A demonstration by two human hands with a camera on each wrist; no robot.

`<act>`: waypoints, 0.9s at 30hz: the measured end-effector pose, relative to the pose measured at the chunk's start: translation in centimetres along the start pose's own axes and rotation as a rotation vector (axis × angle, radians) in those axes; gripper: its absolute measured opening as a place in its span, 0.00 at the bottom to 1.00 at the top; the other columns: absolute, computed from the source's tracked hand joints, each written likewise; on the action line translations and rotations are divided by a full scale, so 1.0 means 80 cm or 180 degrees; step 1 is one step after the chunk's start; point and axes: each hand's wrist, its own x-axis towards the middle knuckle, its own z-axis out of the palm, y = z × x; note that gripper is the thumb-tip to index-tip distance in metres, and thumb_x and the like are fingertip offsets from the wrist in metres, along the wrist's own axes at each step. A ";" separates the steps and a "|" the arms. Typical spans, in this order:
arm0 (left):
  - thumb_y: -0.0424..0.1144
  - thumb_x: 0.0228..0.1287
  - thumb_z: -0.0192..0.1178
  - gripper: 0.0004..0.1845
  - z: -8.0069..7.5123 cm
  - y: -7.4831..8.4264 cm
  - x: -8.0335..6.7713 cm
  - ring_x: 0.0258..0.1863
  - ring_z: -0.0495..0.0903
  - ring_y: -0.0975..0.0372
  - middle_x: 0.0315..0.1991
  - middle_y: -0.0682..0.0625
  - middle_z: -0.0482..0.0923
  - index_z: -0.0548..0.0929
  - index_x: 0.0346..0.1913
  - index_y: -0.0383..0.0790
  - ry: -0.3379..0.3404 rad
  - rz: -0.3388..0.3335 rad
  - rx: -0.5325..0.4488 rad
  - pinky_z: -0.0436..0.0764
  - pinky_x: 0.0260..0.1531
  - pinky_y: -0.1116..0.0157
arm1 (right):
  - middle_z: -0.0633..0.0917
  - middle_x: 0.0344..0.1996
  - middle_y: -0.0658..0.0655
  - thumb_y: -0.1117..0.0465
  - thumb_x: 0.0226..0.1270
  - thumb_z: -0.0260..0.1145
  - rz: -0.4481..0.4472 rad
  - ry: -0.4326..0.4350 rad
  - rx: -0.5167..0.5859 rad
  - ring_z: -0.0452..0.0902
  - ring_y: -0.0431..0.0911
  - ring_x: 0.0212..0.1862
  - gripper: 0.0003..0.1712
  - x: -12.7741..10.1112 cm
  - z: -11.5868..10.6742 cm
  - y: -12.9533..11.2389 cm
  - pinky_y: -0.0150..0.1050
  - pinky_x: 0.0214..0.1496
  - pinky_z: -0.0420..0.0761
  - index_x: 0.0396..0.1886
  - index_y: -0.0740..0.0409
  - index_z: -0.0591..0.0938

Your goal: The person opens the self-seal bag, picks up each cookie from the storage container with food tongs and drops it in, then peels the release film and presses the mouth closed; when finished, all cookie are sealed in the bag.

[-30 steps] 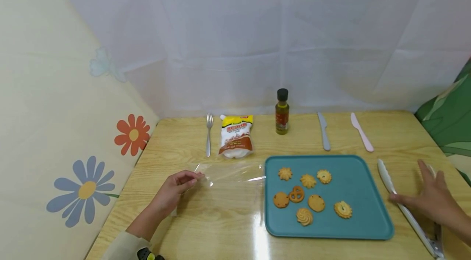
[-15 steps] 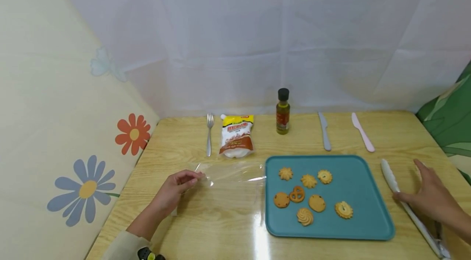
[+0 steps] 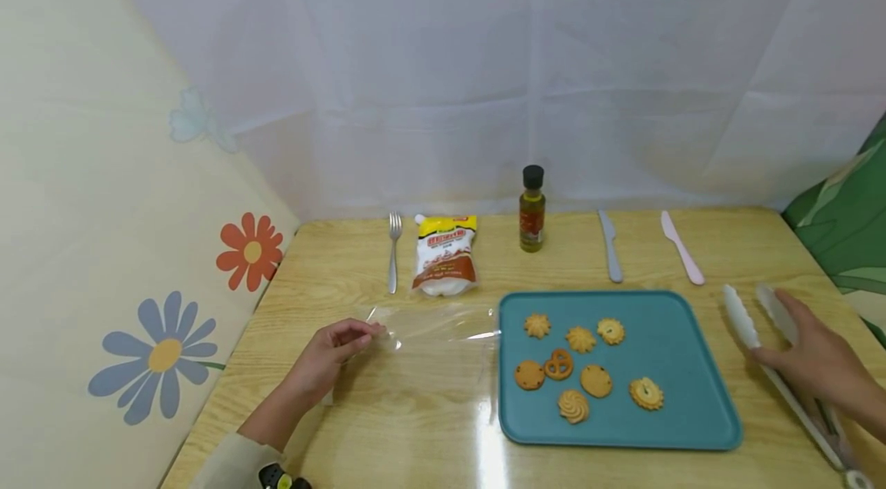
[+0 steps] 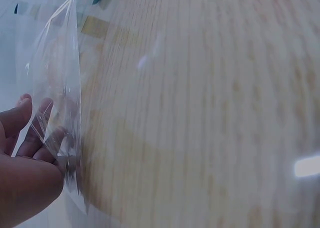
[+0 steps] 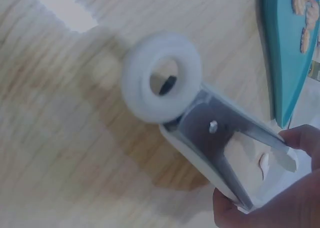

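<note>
On the left of the head view, my left hand (image 3: 321,358) pinches the edge of a clear plastic bag (image 3: 443,324). The bag stretches across to the tray's left side; in the left wrist view the fingers show through the film (image 4: 55,73). At the right, my right hand (image 3: 824,358) holds white-and-silver tongs (image 3: 742,317) between thumb and fingers, their two arms spread apart. A white ring (image 5: 135,83) at their hinge end shows close up in the right wrist view. Beside them lies a teal tray (image 3: 681,343) bearing several cookies (image 3: 597,380) and a pretzel-shaped one (image 3: 558,365).
Along the back of the table lie a fork (image 3: 393,254), a yellow, white and brown packet (image 3: 446,257), a grey knife (image 3: 611,247) and a pink knife (image 3: 681,247). A dark-capped oil bottle (image 3: 531,212) stands among them. A white cloth (image 3: 429,74) hangs behind.
My right hand has taken hold of the tongs, and they have shifted a little up and to the right. The left hand and the bag stay put.
</note>
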 end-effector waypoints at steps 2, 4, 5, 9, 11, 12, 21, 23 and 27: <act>0.29 0.78 0.55 0.12 0.000 0.001 0.000 0.59 0.79 0.72 0.56 0.46 0.86 0.80 0.56 0.24 0.0001 0.0007 -0.0010 0.78 0.57 0.73 | 0.46 0.71 0.89 0.52 0.67 0.71 -0.0030 -0.0035 -0.0009 0.54 0.88 0.60 0.64 0.001 -0.003 -0.004 0.79 0.54 0.65 0.79 0.75 0.36; 0.29 0.78 0.55 0.12 0.000 0.001 0.000 0.58 0.79 0.72 0.56 0.46 0.86 0.80 0.56 0.24 -0.0013 0.0030 -0.0005 0.78 0.57 0.73 | 0.47 0.71 0.90 0.52 0.68 0.71 -0.0066 -0.0061 -0.0022 0.54 0.88 0.61 0.63 0.003 -0.006 -0.008 0.79 0.54 0.66 0.78 0.77 0.36; 0.29 0.78 0.55 0.12 -0.001 0.002 0.000 0.58 0.79 0.72 0.56 0.47 0.86 0.80 0.56 0.24 -0.0014 0.0036 -0.0010 0.78 0.57 0.73 | 0.47 0.70 0.90 0.51 0.69 0.70 -0.0068 -0.0077 -0.0020 0.55 0.87 0.60 0.63 0.004 -0.007 -0.011 0.78 0.53 0.67 0.78 0.78 0.36; 0.29 0.78 0.54 0.12 -0.001 0.002 0.000 0.59 0.79 0.73 0.56 0.46 0.86 0.80 0.56 0.23 -0.0040 0.0044 -0.0005 0.77 0.57 0.74 | 0.59 0.63 0.92 0.50 0.70 0.70 -0.0052 -0.0057 0.0001 0.68 0.81 0.53 0.62 0.008 -0.012 -0.022 0.66 0.41 0.78 0.75 0.84 0.39; 0.29 0.78 0.54 0.12 -0.001 0.001 0.000 0.59 0.79 0.73 0.56 0.47 0.86 0.80 0.56 0.24 -0.0038 0.0029 -0.0008 0.77 0.57 0.74 | 0.66 0.55 0.90 0.50 0.69 0.70 -0.0035 -0.0038 0.0050 0.75 0.75 0.44 0.60 0.010 -0.013 -0.027 0.56 0.33 0.80 0.74 0.87 0.43; 0.29 0.78 0.54 0.12 -0.001 0.001 0.000 0.59 0.79 0.72 0.56 0.47 0.86 0.80 0.56 0.24 -0.0041 0.0028 -0.0013 0.77 0.57 0.74 | 0.69 0.52 0.89 0.50 0.69 0.71 -0.0045 -0.0027 0.0065 0.77 0.72 0.42 0.59 0.011 -0.014 -0.029 0.53 0.31 0.80 0.73 0.88 0.45; 0.30 0.78 0.56 0.12 0.000 0.001 0.000 0.58 0.79 0.72 0.55 0.49 0.87 0.82 0.55 0.25 -0.0007 0.0025 -0.0013 0.78 0.56 0.73 | 0.73 0.57 0.87 0.46 0.71 0.70 -0.0371 -0.0070 -0.0047 0.80 0.69 0.43 0.57 0.017 -0.014 -0.045 0.56 0.35 0.81 0.78 0.78 0.50; 0.30 0.78 0.56 0.12 -0.001 0.001 0.001 0.58 0.79 0.72 0.55 0.49 0.87 0.82 0.55 0.26 -0.0014 0.0020 0.0007 0.77 0.56 0.73 | 0.78 0.56 0.82 0.46 0.72 0.69 -0.0475 -0.0064 -0.0045 0.81 0.66 0.41 0.56 0.017 -0.014 -0.048 0.52 0.33 0.80 0.80 0.74 0.50; 0.31 0.78 0.56 0.12 0.000 0.001 0.001 0.58 0.78 0.72 0.56 0.48 0.86 0.82 0.56 0.26 -0.0003 -0.0009 0.0011 0.77 0.57 0.73 | 0.83 0.49 0.73 0.47 0.75 0.67 -0.0693 -0.0060 -0.0080 0.78 0.51 0.31 0.53 0.017 -0.011 -0.056 0.41 0.27 0.73 0.81 0.71 0.49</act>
